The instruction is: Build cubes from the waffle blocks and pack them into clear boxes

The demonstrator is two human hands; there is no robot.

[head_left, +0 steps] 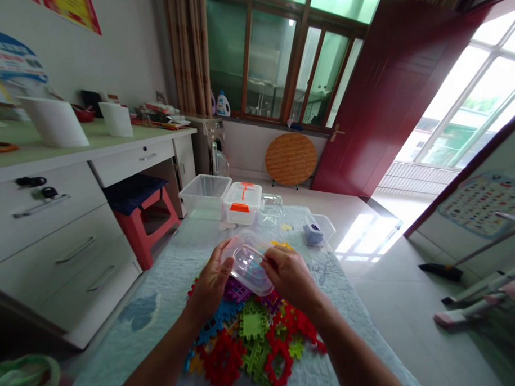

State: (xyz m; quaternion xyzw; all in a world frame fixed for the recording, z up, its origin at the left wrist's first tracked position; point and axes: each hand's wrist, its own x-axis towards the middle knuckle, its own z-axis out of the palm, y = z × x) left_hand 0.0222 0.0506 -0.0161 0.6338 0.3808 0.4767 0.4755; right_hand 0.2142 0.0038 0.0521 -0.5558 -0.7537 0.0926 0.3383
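Above a pile of plastic building pieces, my left hand [214,276] grips the left side of a clear plastic container [249,271], thumb on the near face. My right hand [286,270] is closed at the container's right edge, its fingertips pinching near a pale narrow strip [252,250] that looks like part of the rim or a handle. The container is tilted and looks see-through. Below it lie interlocking pieces: a green square piece [253,323], red ring-like pieces [224,361], a blue piece [219,318] and purple ones [237,291].
On the light-blue cloth [151,347] beyond my hands stand a clear open bin [206,199], a lidded box with orange latches [242,204] and a small clear tub [321,229] with purple contents. A red stool [148,228] and a white desk [66,231] are left.
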